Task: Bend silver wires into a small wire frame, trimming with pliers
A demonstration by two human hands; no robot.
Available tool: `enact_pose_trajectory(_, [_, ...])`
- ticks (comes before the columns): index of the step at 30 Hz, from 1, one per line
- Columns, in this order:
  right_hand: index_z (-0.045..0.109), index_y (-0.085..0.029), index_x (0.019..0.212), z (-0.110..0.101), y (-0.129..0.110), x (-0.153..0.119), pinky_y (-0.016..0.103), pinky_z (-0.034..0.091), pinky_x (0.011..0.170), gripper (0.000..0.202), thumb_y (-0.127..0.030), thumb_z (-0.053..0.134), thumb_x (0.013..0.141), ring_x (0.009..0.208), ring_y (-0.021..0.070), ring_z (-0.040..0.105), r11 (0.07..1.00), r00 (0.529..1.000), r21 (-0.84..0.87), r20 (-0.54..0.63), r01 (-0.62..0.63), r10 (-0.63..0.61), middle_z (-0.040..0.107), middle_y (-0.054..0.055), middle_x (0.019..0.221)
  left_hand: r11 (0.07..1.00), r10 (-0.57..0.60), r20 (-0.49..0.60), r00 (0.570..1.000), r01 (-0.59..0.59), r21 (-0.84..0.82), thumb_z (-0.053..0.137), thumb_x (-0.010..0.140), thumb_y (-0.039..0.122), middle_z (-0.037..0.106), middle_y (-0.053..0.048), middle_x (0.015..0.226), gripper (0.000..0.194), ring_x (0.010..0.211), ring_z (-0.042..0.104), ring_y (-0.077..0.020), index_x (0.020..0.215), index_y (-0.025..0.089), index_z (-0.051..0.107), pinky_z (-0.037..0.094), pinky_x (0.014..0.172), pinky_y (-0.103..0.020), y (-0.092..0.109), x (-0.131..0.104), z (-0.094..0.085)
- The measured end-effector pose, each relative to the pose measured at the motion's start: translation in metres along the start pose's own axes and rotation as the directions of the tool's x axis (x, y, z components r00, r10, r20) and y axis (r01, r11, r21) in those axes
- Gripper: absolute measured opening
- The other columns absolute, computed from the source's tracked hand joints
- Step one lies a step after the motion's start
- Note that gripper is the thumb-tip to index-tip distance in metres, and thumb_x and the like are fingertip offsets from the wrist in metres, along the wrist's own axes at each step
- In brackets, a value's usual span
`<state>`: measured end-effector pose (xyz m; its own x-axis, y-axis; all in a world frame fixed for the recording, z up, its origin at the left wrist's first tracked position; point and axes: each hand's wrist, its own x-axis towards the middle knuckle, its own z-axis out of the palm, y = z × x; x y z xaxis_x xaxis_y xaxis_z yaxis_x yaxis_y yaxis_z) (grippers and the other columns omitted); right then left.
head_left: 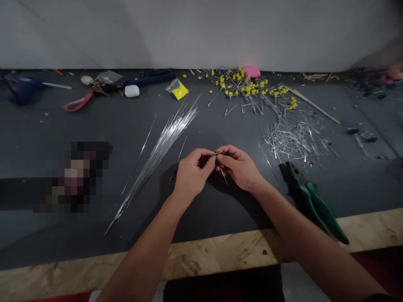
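Near the middle of the dark table, my left hand (197, 170) and my right hand (239, 167) meet fingertip to fingertip. Both pinch a thin metal wire (223, 175), whose free end slants down below the right fingers; the spot where the fingertips join hides the rest of it. Left of my hands lies a long bundle of straight silvery wires (163, 147), with a single wire (178, 157) lying between it and my left hand. To the right, a heap of short wire pieces (296, 138) lies beyond green-handled pliers (310, 197), close to my right forearm.
Yellow-tipped wire pieces (245, 86) are piled at the back, beside a pink lump (251, 71). A yellow packet (179, 89), a white case (132, 91), a pink strap (78, 102) and a blue glue gun (27, 89) stand further left. A wooden stick (315, 105) lies at right.
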<state>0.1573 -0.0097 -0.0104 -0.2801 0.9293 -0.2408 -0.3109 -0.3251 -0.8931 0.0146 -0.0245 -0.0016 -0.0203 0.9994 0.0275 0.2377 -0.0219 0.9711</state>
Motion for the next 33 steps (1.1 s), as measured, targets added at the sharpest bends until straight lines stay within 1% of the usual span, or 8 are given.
enact_pose_trajectory(4, [0.065,-0.019,0.085,-0.0019,-0.0006,0.0005,0.019,0.042,0.051,0.014,-0.018,0.068,0.072,0.058,0.0063,0.056,0.999,1.0,0.048,0.02,-0.008,0.008,0.06,-0.004,0.066,1.0,0.005,-0.024,1.0,-0.005,-0.013,0.062,0.076,0.029,0.069,-0.001,0.076,0.013,0.066,0.063,-0.0108,0.085,0.019,0.066,0.051,0.065,-0.023,-0.0002,0.0006,0.0003])
enact_pose_trajectory(7, [0.065,-0.02,0.089,-0.0022,-0.0017,0.001,0.019,0.043,0.054,0.021,-0.014,0.068,0.069,0.061,0.0057,0.057,0.997,1.0,0.071,0.026,-0.015,0.013,0.059,-0.004,0.073,0.997,-0.028,-0.007,1.0,0.028,-0.067,0.062,0.076,0.028,0.068,-0.001,0.076,0.013,0.064,0.062,-0.0104,0.084,0.019,0.065,0.05,0.062,-0.022,-0.001,0.0021,0.0])
enact_pose_trajectory(11, [0.059,-0.024,0.096,0.0001,-0.0046,0.0007,0.019,0.041,0.051,0.035,-0.011,0.068,0.064,0.062,0.0062,0.058,0.995,1.0,0.099,-0.005,-0.013,0.013,0.057,-0.006,0.079,0.965,-0.142,0.078,0.987,0.155,-0.212,0.064,0.073,0.027,0.065,0.0,0.07,0.016,0.058,0.059,-0.0091,0.086,0.017,0.063,0.046,0.053,-0.02,-0.0012,0.0058,-0.001])
enact_pose_trajectory(14, [0.055,-0.026,0.1,0.0025,-0.0067,0.0002,0.019,0.038,0.047,0.042,-0.011,0.068,0.063,0.061,0.0062,0.057,0.995,1.0,0.096,-0.022,-0.011,0.013,0.055,-0.006,0.082,0.925,-0.208,0.131,0.969,0.238,-0.295,0.066,0.071,0.026,0.061,0.002,0.064,0.017,0.051,0.053,-0.0062,0.084,0.016,0.06,0.041,0.048,-0.018,0.0013,0.0077,-0.0018])
enact_pose_trajectory(17, [0.052,-0.028,0.103,0.0037,-0.0078,0.0,0.019,0.036,0.045,0.047,-0.011,0.067,0.062,0.059,0.0046,0.054,0.997,0.999,0.074,-0.045,0.002,0.001,0.052,-0.005,0.09,0.891,-0.246,0.177,0.953,0.294,-0.346,0.066,0.07,0.024,0.059,0.004,0.062,0.02,0.048,0.048,-0.0044,0.086,0.016,0.058,0.037,0.046,-0.017,0.0047,0.0078,-0.0023])
enact_pose_trajectory(21, [0.05,-0.031,0.106,0.003,-0.0071,0.0002,0.019,0.037,0.045,0.05,-0.012,0.067,0.063,0.056,0.0033,0.049,0.999,0.999,0.038,-0.047,0.026,-0.025,0.051,-0.005,0.095,0.869,-0.269,0.243,0.932,0.343,-0.357,0.065,0.072,0.026,0.059,0.003,0.061,0.021,0.052,0.05,-0.0057,0.089,0.015,0.06,0.036,0.048,-0.017,0.0059,0.0076,-0.0031])
enact_pose_trajectory(26, [0.05,-0.032,0.107,0.0009,-0.0043,0.0005,0.018,0.034,0.042,0.05,-0.015,0.069,0.064,0.054,0.0032,0.045,0.997,0.998,0.043,-0.026,0.057,-0.056,0.05,-0.004,0.097,0.875,-0.27,0.258,0.928,0.348,-0.335,0.063,0.073,0.03,0.059,0.002,0.059,0.014,0.053,0.05,-0.0062,0.075,0.016,0.063,0.037,0.05,-0.018,0.0043,0.008,-0.0042])
enact_pose_trajectory(33, [0.052,-0.032,0.106,0.0004,-0.0029,-0.0003,0.019,0.033,0.042,0.046,-0.017,0.07,0.066,0.056,0.0044,0.042,0.996,0.996,0.021,-0.027,0.088,-0.088,0.05,-0.003,0.095,0.917,-0.242,0.162,0.957,0.28,-0.283,0.06,0.075,0.033,0.058,0.002,0.059,0.018,0.052,0.049,-0.0067,0.07,0.017,0.065,0.038,0.049,-0.019,0.0068,0.0059,-0.0026])
